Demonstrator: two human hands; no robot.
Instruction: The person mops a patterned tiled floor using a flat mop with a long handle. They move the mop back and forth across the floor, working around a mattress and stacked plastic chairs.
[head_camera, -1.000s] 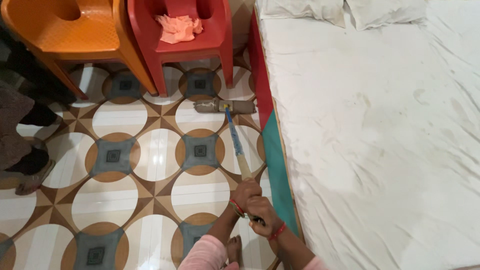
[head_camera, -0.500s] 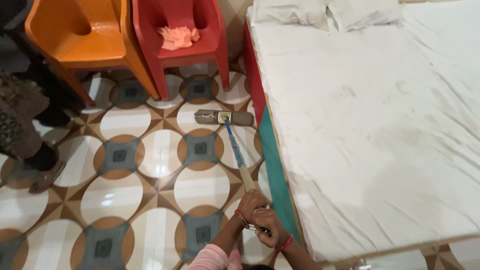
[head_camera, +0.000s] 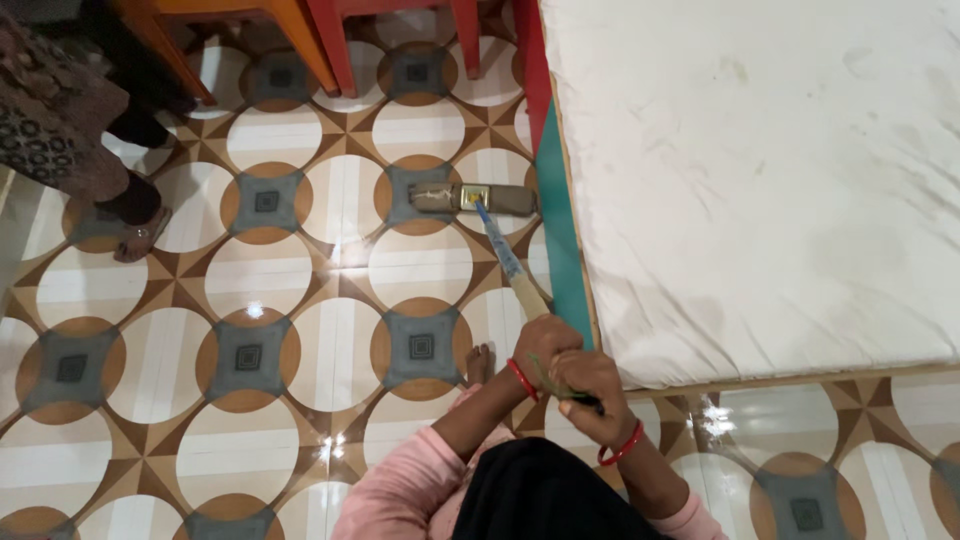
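Gripping mop handle (head_camera: 510, 268), both hands' fingers (head_camera: 560, 350) wrapped around top end.

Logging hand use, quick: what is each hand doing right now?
Left hand: closed on the mop handle.
Right hand: closed on the handle's upper end.

Left hand (head_camera: 545, 345) and right hand (head_camera: 588, 392) fisted in a tight grip, one ahead of the other, forearms angled forward
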